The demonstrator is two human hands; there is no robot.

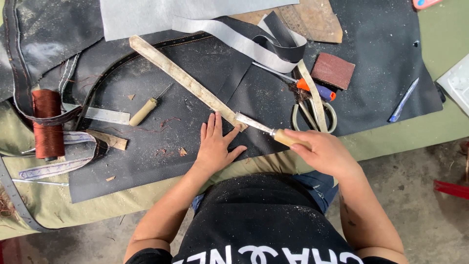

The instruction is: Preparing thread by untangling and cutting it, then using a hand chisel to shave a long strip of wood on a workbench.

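Head view looks straight down on a dusty black leather sheet spread over a green table, with the person's two hands close together at its near edge. The right hand is closed around the pale wooden handle of a knife, whose narrow metal blade runs from that handle up and to the left. The blade tip meets the near end of a long, pale strap, and the strap carries the same diagonal onward, rising to the far left across the leather. So the knife and strap lie along one slanted line, near-right to far-left. The left hand lies flat and open, palm down, fingers spread and pointing away from the body, pressing the leather just on the near-left side of that line; its fingertips sit right beside the point where blade and strap meet, closer to it than the right hand is. Well to the left lie a small awl with a wooden handle and a spool of rust-brown thread. To the far right of the blade are scissors, an orange and blue tool, a brown sanding block and a blue pen.
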